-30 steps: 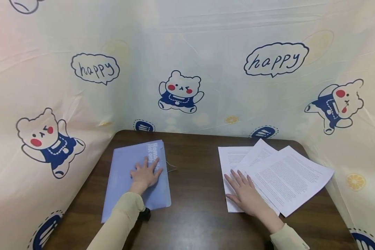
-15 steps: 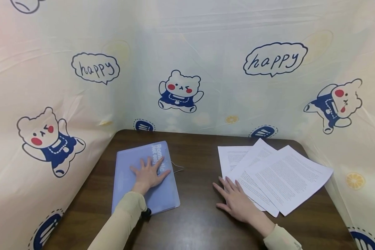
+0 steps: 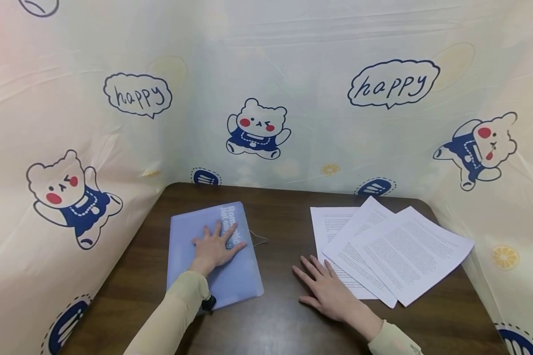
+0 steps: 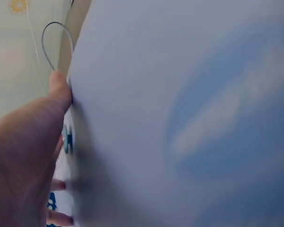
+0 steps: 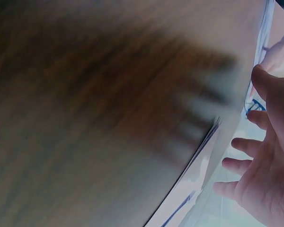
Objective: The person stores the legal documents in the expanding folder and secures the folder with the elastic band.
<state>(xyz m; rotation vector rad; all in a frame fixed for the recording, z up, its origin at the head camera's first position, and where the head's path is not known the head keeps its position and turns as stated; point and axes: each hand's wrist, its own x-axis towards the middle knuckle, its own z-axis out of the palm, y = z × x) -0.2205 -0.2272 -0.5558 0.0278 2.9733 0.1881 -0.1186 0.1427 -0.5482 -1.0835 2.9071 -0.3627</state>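
Observation:
My left hand [image 3: 214, 250] lies flat with spread fingers on a blue plastic document folder [image 3: 235, 281] at the left of the table. White lettering runs along the folder's right side, partly covered by the fingers. A thin cord [image 4: 57, 26] loops out from the folder's edge, and a small round button [image 4: 67, 139] shows beside the thumb in the left wrist view. My right hand [image 3: 327, 293], fingers straight and spread, is low over the table at the lower left of several printed sheets [image 3: 408, 256]. In the right wrist view nothing is between its fingers.
The sheets lie fanned out and overlapping at the right of the dark wooden table [image 3: 275, 325]. One sheet's corner reaches the table's right edge. A patterned cloth curtain [image 3: 257, 59] with bears encloses the table at the back and both sides.
My left hand has slid the folder to the right, turning it slightly. My right hand has come off the sheets, moving left and toward me. The sheets stay about where they were.

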